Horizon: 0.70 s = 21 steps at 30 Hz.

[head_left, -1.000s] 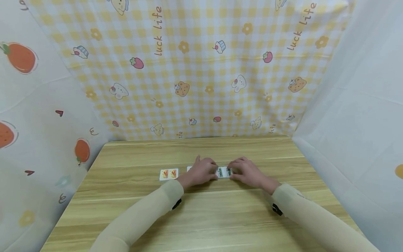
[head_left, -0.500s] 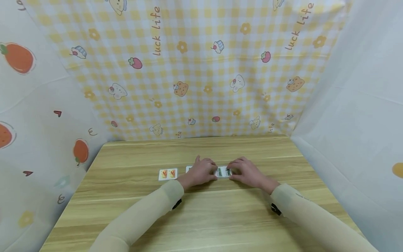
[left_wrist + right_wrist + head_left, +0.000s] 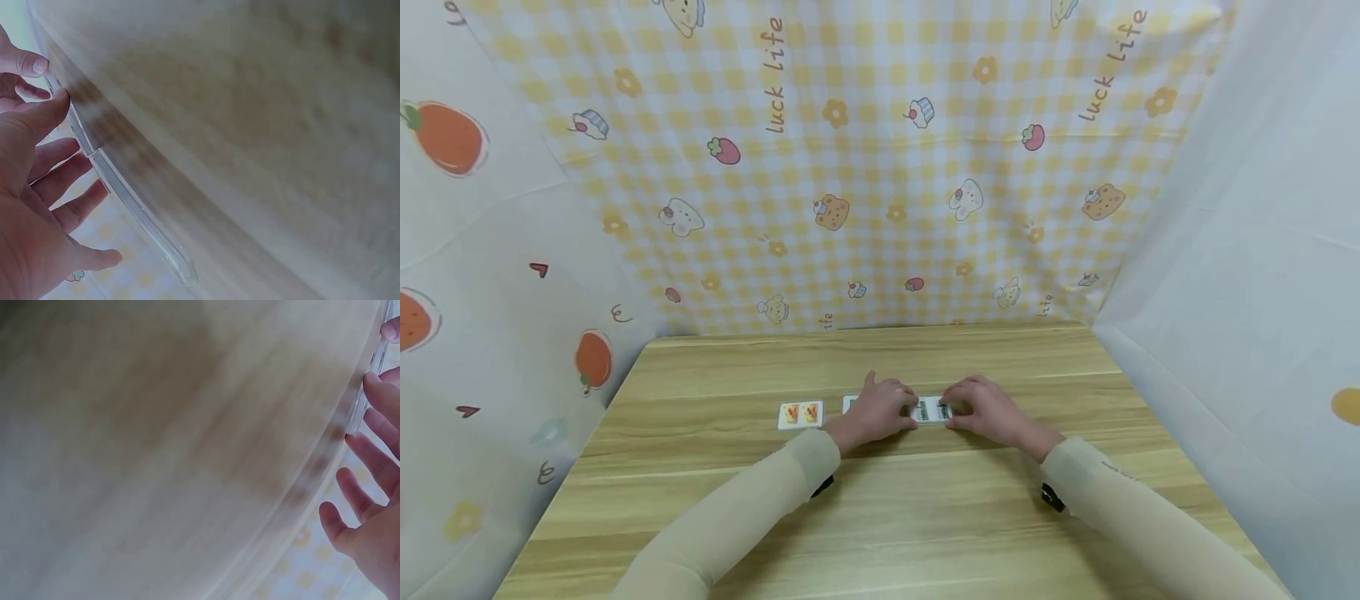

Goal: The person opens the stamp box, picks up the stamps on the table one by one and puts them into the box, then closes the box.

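Note:
A flat white card [image 3: 932, 409] with green pictures lies on the wooden table between both hands in the head view. My left hand [image 3: 880, 409] pinches its left end, thumb at the near edge and fingers at the far edge. Opposite, my right hand [image 3: 991, 412] pinches the right end the same way. Under the left hand is a second card [image 3: 848, 402], mostly hidden, its left edge showing. In the left wrist view, this second card's clear edge [image 3: 140, 212] meets the held card end to end. Further left lies a card with two orange-yellow pictures [image 3: 801, 415], untouched.
The cards sit in a row across the wooden table [image 3: 895, 517]. A yellow checked curtain [image 3: 880, 167] hangs behind the table's back edge. White cloths stand at the left [image 3: 497, 333] and right [image 3: 1247, 275].
The head view has shifted very slightly. Both hands stay at the ends of the green-pictured card, with no clear movement.

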### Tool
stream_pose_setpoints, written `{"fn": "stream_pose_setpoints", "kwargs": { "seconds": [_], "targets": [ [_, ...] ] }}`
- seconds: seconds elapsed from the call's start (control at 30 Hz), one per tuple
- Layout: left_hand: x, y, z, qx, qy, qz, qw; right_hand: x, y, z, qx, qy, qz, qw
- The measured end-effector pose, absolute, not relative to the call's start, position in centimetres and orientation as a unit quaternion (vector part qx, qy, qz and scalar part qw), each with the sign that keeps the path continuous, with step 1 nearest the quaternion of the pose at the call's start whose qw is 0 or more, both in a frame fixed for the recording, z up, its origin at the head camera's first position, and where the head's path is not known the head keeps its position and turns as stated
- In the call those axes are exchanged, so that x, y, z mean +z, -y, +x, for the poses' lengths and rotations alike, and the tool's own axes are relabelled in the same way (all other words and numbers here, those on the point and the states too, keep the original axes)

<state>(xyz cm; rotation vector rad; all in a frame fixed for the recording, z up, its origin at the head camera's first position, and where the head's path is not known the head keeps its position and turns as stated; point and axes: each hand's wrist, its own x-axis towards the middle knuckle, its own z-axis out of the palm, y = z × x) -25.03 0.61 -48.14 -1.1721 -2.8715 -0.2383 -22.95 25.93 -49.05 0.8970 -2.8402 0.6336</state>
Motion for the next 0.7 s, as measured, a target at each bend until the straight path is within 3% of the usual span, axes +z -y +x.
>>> {"fn": "stream_pose_setpoints", "kwargs": {
  "seconds": [0.7],
  "targets": [
    [-47.7, -0.2, -25.8, -0.092, 0.928, -0.361, -0.002, -48.6, -24.8, -23.9, 0.201, 0.936, 0.287, 0.036]
  ]
}}
